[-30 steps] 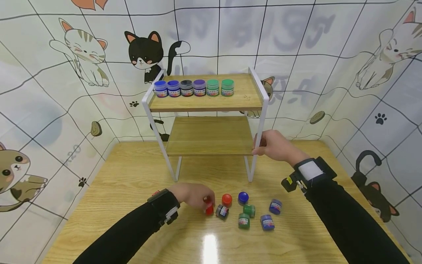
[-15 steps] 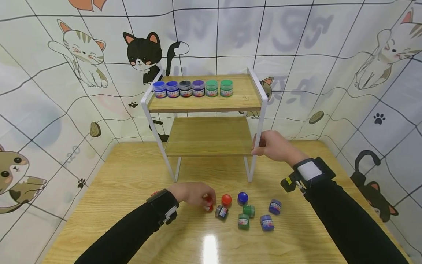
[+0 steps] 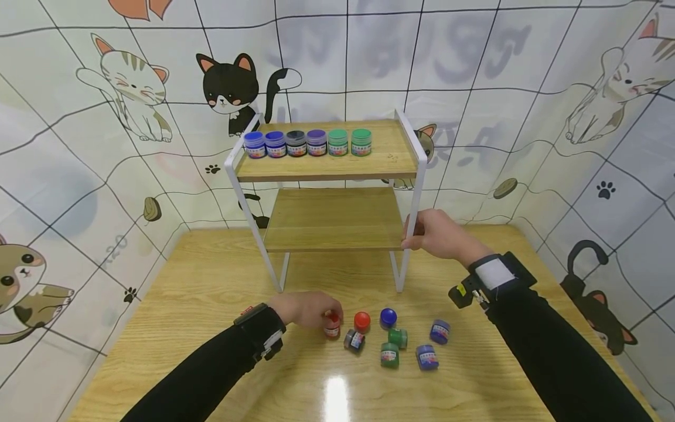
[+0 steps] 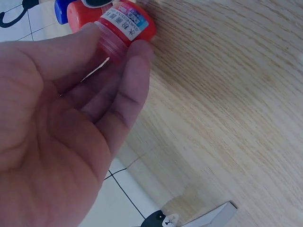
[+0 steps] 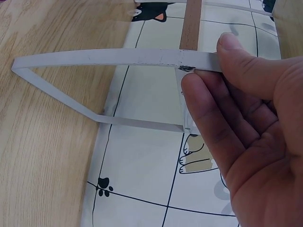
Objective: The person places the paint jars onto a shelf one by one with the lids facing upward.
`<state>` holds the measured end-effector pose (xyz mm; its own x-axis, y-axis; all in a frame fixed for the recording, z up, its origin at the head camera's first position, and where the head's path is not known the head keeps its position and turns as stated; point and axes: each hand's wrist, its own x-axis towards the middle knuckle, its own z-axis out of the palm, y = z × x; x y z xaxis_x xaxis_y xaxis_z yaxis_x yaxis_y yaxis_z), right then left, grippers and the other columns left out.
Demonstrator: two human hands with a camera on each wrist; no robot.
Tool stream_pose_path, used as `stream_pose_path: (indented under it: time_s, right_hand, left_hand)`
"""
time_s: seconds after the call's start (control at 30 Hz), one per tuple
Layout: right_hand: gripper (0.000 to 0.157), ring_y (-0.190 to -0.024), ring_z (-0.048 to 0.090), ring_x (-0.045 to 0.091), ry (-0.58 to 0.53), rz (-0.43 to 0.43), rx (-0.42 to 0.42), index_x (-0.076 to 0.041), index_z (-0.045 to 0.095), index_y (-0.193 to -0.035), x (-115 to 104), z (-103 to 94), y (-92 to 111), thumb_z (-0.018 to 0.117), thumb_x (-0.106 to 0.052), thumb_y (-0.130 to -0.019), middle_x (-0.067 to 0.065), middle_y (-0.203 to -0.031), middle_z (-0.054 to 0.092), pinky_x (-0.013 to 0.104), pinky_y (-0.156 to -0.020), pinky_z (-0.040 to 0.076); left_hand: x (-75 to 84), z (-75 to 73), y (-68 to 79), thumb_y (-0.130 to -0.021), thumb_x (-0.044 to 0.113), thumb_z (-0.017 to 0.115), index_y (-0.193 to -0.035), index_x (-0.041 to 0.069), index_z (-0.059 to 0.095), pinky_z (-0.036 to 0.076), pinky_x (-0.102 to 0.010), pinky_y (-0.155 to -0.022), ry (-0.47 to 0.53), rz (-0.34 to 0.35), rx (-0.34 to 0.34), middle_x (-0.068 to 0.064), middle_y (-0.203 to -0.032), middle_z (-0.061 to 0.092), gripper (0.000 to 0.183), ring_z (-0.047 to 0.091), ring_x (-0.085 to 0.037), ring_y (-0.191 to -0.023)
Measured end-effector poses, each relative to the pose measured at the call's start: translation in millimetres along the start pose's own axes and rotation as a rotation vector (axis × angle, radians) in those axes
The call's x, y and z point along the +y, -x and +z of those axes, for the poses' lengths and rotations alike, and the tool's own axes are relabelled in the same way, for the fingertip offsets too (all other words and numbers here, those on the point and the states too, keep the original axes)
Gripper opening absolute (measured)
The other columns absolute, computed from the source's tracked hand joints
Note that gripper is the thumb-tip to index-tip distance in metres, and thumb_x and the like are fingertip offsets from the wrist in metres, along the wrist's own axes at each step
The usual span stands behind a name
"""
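My left hand (image 3: 308,309) pinches a red paint jar (image 4: 127,23) by its lid end between thumb and fingers, low over the table; its white label shows in the left wrist view. My right hand (image 3: 439,233) grips the white metal leg (image 5: 137,56) of a two-tier shelf, near the lower board (image 3: 334,220). Just right of the left hand stand another red jar (image 3: 362,321) and a tipped black jar (image 3: 354,340). Farther right are a blue jar (image 3: 388,317), a green jar lying down (image 3: 398,337), a second green jar (image 3: 389,355) and two purple-blue jars (image 3: 427,356).
On the shelf's top board (image 3: 392,158), several blue, black, purple and green jars (image 3: 317,143) stand in a row from the left end. The wooden table (image 3: 211,351) meets a cat-patterned wall cloth (image 3: 316,58) behind and at both sides.
The red jar in my left hand has turned upright, its label now facing the head camera. My right hand keeps its grip on the shelf leg.
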<state>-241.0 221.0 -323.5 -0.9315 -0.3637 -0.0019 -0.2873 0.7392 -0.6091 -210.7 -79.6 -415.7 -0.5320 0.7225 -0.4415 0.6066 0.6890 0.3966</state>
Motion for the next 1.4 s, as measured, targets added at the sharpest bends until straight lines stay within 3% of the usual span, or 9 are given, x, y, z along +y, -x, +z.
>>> stream_pose_path:
  time_s: [0.3,0.63,1.0,1.4]
  right_hand:
    - [0.008,-0.080,0.064,0.018,0.004,-0.002,0.009,-0.005,0.068,-0.091,1,-0.7,0,0.071,-0.012,-0.088,0.006,-0.085,0.071,0.035,-0.075,0.053]
    - [0.007,-0.082,0.065,0.020,0.005,0.008,0.011,-0.006,0.068,-0.091,0,-1.6,0,0.071,-0.011,-0.088,0.006,-0.085,0.071,0.036,-0.077,0.053]
    - [0.009,-0.081,0.065,0.019,0.006,0.011,0.007,-0.004,0.067,-0.092,0,-3.1,2,0.071,-0.012,-0.089,0.007,-0.086,0.071,0.036,-0.076,0.054]
    - [0.007,-0.082,0.065,0.019,0.000,-0.008,0.001,-0.005,0.067,-0.091,0,-0.7,2,0.071,-0.011,-0.089,0.007,-0.087,0.071,0.036,-0.076,0.054]
  left_hand:
    - [0.5,-1.4,-2.0,-0.099,0.020,0.057,-0.110,0.022,0.066,0.048,-0.027,-0.092,0.015,0.051,0.015,0.009,-0.106,0.063,0.014,0.055,-0.006,-0.098]
    - [5.5,-6.5,-3.4,-0.099,0.018,0.057,-0.111,0.019,0.066,0.048,-0.026,-0.092,-0.015,0.057,0.024,0.008,-0.104,0.063,0.015,0.054,-0.005,-0.095]
    - [15.0,-23.6,0.2,-0.100,0.022,0.055,-0.117,0.019,0.065,0.048,-0.027,-0.093,-0.035,0.052,0.020,0.008,-0.109,0.064,0.020,0.055,-0.007,-0.098]
    - [25.7,-37.9,3.1,-0.100,0.021,0.056,-0.119,0.018,0.066,0.049,-0.026,-0.095,-0.050,0.114,0.047,0.006,-0.112,0.066,0.022,0.057,-0.006,-0.099]
